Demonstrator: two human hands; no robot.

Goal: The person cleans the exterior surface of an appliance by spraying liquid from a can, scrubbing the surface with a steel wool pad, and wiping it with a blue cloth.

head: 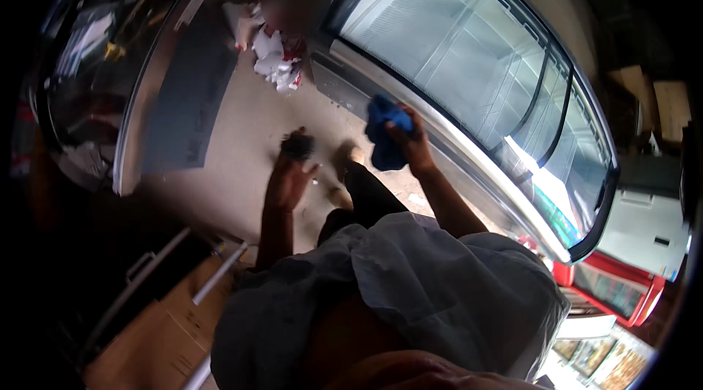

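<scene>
My right hand (414, 143) grips a bunched blue cloth (387, 132), with the thumb pressed on its near side. Just beyond that hand runs the front rim of a glass-topped display freezer (467, 66); white wire baskets show through its curved glass. The cloth appears in front of the freezer's lower side, and I cannot tell whether it touches. Over the floor to the left, my left hand (286, 184) has its fingers around a small dark round pad (299, 145), too blurred to name more exactly. Its thumb sticks out to the side.
Crumpled white and red plastic bags (277, 60) lie on the concrete floor (236, 132). A second glass-topped case (99, 71) with a grey side panel (189, 88) stands at left. Cardboard (170, 318) is at lower left, a red-framed cabinet (618, 285) at right.
</scene>
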